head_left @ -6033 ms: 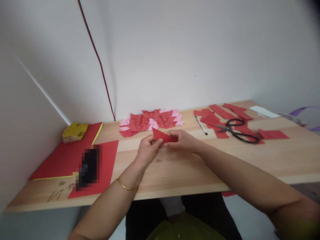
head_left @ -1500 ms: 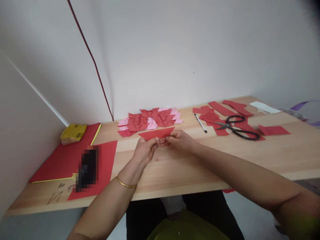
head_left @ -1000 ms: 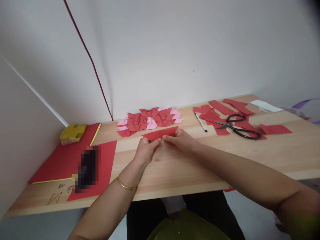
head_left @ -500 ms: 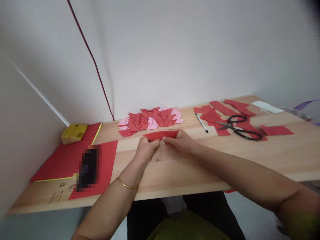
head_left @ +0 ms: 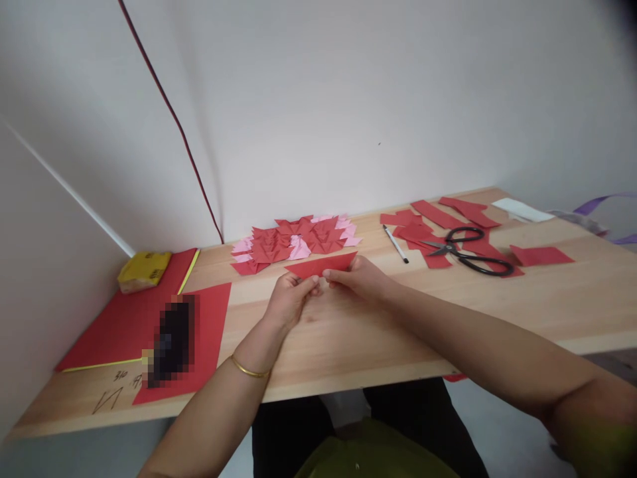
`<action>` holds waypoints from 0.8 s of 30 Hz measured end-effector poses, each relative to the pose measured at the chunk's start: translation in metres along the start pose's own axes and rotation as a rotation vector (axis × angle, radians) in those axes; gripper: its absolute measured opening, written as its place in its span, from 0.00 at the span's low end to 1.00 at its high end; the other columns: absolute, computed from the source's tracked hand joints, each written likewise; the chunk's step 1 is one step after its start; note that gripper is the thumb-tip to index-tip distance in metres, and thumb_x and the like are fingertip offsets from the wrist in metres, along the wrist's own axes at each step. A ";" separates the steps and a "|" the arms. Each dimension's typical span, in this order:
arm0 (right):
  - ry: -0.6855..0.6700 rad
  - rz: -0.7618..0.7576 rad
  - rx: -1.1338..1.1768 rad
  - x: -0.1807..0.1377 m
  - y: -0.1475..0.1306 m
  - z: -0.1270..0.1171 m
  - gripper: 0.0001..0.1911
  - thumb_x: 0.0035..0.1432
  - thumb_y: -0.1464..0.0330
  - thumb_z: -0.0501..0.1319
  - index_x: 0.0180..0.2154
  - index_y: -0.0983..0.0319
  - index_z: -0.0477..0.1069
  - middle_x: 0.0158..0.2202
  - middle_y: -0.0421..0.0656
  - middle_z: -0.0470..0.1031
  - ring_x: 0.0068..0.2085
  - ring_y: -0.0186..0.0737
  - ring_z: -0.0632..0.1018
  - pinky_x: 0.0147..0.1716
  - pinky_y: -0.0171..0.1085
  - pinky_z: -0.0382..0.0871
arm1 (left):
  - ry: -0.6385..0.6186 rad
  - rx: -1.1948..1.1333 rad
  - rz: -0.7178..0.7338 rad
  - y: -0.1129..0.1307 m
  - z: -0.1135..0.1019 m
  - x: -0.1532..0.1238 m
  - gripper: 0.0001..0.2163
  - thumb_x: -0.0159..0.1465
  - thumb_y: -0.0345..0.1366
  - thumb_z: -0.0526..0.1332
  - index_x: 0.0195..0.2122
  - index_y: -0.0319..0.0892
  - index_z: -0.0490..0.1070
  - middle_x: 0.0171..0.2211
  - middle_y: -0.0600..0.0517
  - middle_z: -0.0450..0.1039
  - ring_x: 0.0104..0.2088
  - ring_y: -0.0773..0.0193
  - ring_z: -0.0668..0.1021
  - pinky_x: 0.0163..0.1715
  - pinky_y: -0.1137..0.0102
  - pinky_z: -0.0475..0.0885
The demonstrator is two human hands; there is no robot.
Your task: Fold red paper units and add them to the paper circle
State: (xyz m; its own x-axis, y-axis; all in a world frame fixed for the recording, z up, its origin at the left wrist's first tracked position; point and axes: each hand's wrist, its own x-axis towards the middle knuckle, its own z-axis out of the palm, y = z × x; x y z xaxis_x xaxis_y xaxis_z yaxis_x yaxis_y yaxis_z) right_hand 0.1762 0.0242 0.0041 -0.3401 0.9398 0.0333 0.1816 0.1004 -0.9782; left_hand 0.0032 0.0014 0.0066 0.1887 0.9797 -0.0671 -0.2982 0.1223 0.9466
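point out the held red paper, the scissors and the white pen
held red paper (head_left: 321, 265): head view, middle of its visible face
scissors (head_left: 449, 249): head view, at the pivot
white pen (head_left: 395, 244): head view, middle of the barrel

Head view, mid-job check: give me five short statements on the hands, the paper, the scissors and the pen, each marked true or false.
1. The left hand and right hand both hold the red paper piece. True.
2. The pen lies between the red-and-pink paper cluster and the scissors. True.
3. The right hand is holding the scissors. False: the scissors lie on the table, partly over red scraps.
4. The yellow packet sits on bare wood. False: it sits on a red sheet.
5. The red-and-pink paper cluster lies beyond both hands. True.
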 end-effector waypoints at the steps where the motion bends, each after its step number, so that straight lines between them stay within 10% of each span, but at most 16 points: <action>1: -0.021 0.003 -0.007 0.000 0.000 0.001 0.20 0.49 0.52 0.62 0.23 0.64 0.72 0.21 0.40 0.70 0.24 0.32 0.68 0.24 0.33 0.59 | 0.015 0.009 0.000 0.000 0.000 0.000 0.08 0.48 0.34 0.68 0.25 0.35 0.72 0.18 0.54 0.69 0.21 0.71 0.70 0.27 0.72 0.67; 18: -0.050 0.023 0.145 -0.002 -0.003 0.005 0.16 0.50 0.56 0.63 0.32 0.63 0.72 0.26 0.40 0.72 0.27 0.33 0.71 0.27 0.34 0.62 | 0.132 -0.164 0.007 0.001 -0.003 0.000 0.11 0.46 0.32 0.70 0.29 0.35 0.73 0.23 0.53 0.73 0.22 0.72 0.71 0.27 0.72 0.70; 24: 0.441 -0.405 -0.092 -0.006 -0.016 -0.002 0.07 0.53 0.64 0.62 0.34 0.59 0.67 0.31 0.40 0.69 0.34 0.37 0.71 0.36 0.39 0.65 | 0.169 -0.157 0.051 0.002 -0.001 0.000 0.11 0.45 0.31 0.71 0.28 0.36 0.73 0.22 0.54 0.72 0.22 0.71 0.72 0.25 0.73 0.70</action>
State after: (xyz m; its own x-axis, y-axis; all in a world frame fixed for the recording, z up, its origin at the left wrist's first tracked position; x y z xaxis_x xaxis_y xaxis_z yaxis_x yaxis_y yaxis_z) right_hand 0.1776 0.0174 0.0200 0.0125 0.8659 0.5001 0.2035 0.4875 -0.8491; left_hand 0.0013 0.0017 0.0084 0.0143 0.9963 -0.0850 -0.4473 0.0824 0.8906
